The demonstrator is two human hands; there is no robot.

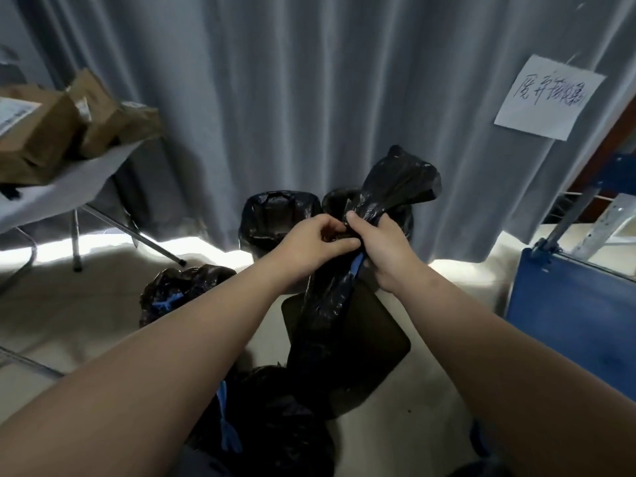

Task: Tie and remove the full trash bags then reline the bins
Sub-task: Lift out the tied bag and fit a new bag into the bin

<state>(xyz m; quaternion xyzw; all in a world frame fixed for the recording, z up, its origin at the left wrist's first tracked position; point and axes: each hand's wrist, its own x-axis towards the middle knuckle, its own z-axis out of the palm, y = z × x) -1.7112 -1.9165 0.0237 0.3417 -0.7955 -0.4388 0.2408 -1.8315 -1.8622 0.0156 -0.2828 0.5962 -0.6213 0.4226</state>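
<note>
Grips upright bunched black bag (323, 304) mid-length with right hand (383, 251), pinches it alongside with fingers (346, 243) of left hand (309, 246), directly above unlined bin (382, 339).

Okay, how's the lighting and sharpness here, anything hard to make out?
Head view: dim, daylight glare under the grey curtain washes out the floor; the black trash bag in the left hand and right hand loses detail in shadow; the paper sign is soft.

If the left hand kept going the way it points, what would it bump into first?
The left hand would meet the bag it pinches, then the right hand, though depth is unclear.
</note>
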